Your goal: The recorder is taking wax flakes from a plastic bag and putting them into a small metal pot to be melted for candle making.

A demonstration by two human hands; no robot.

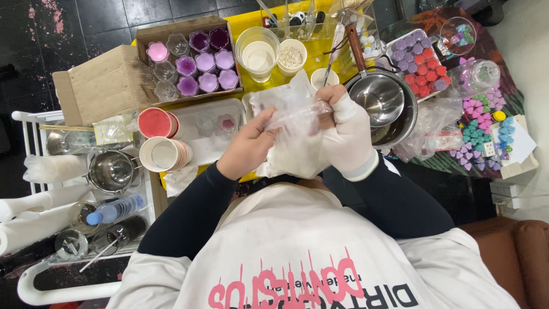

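Note:
Both of my hands grip a clear plastic bag [291, 123] holding white flakes or powder, held up in front of my chest over the yellow table [251, 20]. My left hand [247, 147] is bare and clutches the bag's left side. My right hand [349, 134] wears a white glove and pinches the bag's top right. Just beyond the right hand stands a steel pot [382, 100] with a wooden-handled inner pan.
A cardboard box [171, 34] of purple and pink filled glass cups sits at the back left, beside paper cups [258, 54]. A white tray [197, 111] and red-filled cups [155, 123] lie left. Coloured wax shapes [420, 60] and bags crowd the right. A white cart [86, 171] holds bottles.

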